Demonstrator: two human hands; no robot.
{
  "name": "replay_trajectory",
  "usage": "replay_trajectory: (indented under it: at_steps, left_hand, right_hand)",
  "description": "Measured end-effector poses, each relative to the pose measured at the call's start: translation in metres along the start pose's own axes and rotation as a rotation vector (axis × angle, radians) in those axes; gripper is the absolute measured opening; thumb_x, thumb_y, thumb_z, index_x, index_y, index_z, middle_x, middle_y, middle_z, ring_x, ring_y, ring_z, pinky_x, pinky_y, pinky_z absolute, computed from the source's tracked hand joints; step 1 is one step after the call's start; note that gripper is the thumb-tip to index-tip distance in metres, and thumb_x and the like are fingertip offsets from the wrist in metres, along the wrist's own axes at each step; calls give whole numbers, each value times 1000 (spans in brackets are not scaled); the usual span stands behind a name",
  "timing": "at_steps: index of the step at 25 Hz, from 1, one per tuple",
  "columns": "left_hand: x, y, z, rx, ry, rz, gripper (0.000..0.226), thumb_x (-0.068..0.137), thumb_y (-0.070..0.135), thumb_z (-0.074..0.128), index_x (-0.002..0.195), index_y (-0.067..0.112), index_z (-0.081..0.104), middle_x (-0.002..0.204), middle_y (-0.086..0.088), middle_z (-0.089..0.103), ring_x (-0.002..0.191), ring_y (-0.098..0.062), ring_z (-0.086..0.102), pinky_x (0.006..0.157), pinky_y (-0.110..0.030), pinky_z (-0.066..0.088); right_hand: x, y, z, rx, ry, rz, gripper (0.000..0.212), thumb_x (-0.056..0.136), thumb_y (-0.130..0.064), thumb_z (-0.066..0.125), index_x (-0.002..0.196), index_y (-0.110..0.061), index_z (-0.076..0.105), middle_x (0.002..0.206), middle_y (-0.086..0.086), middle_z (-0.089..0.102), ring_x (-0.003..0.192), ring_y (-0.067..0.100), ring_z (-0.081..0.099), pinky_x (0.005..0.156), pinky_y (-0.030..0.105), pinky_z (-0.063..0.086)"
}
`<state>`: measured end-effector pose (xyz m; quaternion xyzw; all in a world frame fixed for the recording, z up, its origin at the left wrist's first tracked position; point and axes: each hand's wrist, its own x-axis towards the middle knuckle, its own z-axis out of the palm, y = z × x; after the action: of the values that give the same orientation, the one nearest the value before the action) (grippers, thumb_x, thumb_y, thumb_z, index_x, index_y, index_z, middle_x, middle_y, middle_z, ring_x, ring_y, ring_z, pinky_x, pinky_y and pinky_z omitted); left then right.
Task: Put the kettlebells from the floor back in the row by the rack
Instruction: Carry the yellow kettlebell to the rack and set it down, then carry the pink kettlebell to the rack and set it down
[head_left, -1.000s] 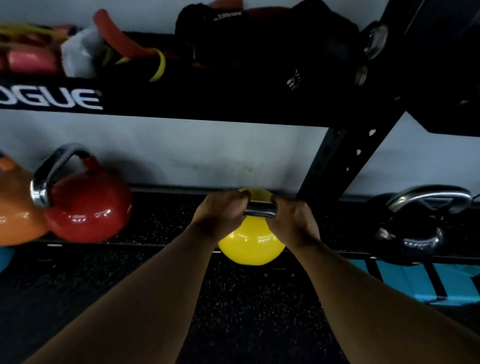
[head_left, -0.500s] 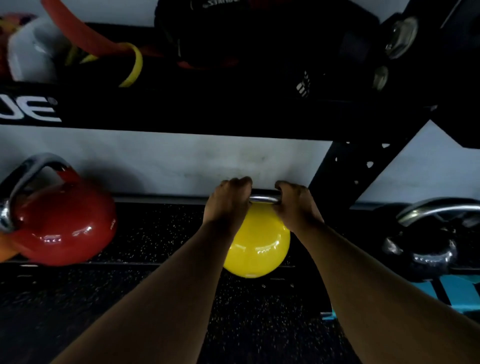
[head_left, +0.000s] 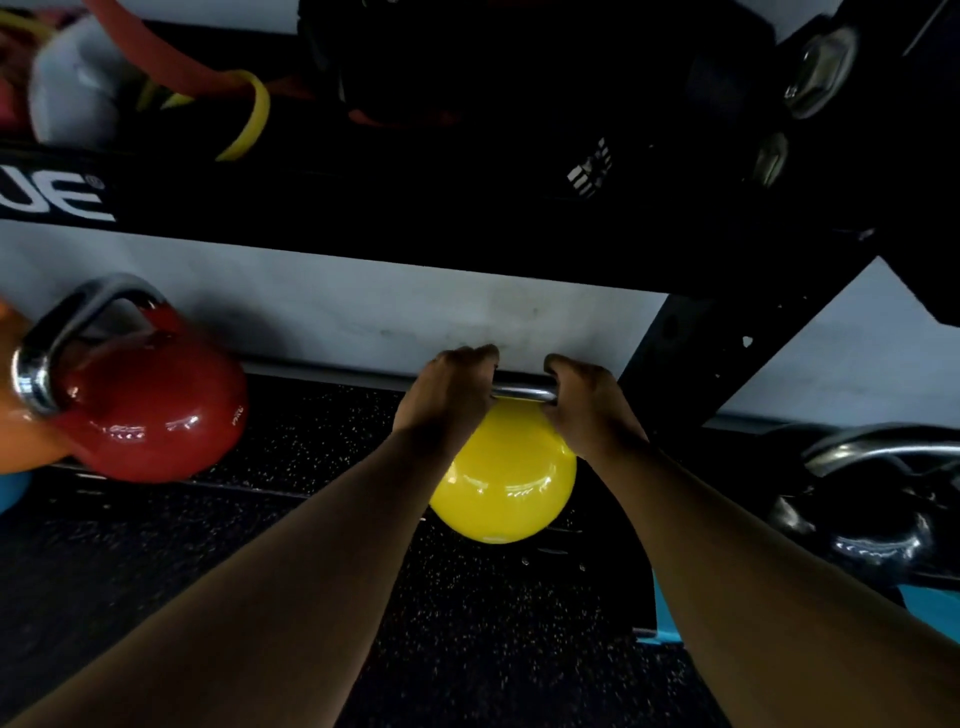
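Note:
A yellow kettlebell (head_left: 506, 480) with a steel handle is low over the black speckled floor, close to the white wall under the rack shelf. My left hand (head_left: 444, 397) grips the left end of its handle and my right hand (head_left: 589, 402) grips the right end. A red kettlebell (head_left: 150, 410) stands in the row to the left, with an orange kettlebell (head_left: 15, 415) partly cut off beyond it. A black kettlebell (head_left: 872, 514) stands to the right. Whether the yellow one touches the floor is unclear.
A black rack shelf (head_left: 415, 218) overhangs the row, loaded with resistance bands (head_left: 244, 109) and dark bags. A black rack upright (head_left: 691, 353) slants down just right of my right hand. Blue mat pieces (head_left: 930, 605) lie at the right.
The yellow kettlebell and both hands have moved forward toward the wall, into the gap between the red and black kettlebells. My view has shifted closer.

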<state>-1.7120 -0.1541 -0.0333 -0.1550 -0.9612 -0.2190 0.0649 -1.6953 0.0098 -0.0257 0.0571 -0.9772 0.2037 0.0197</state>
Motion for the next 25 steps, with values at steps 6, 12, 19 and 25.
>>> replay_trajectory:
  at_steps: [6,12,19,25]
  left_hand:
    - [-9,3,-16,36,-99,-88,70,71,7,69,129,24,34,120,-7,56,106,-29,55,89,-43,44]
    - [-99,-63,-77,191,-83,-371,77,68,28,67,137,27,34,134,-6,44,123,-32,43,101,-48,37]
    - [-358,-179,-142,190,-198,-716,53,76,27,61,127,27,48,131,-2,50,121,-26,48,100,-44,36]
    - [-682,-190,-155,64,-133,-1150,63,81,26,64,138,26,38,139,-4,45,127,-29,44,102,-46,38]
  right_hand:
    - [-5,-12,-12,-188,-48,-80,55,76,-36,65,126,-26,44,119,10,52,115,36,43,89,43,40]
    - [-2,-120,-5,-238,4,-524,48,73,-36,59,118,-21,54,107,6,54,109,35,46,89,43,37]
    - [-104,-290,123,-211,-387,-826,37,82,-32,59,118,-24,53,113,4,56,106,30,51,91,43,43]
    - [-327,-457,239,-241,-692,-1170,34,89,-34,55,122,-25,50,118,3,56,109,26,52,95,43,42]
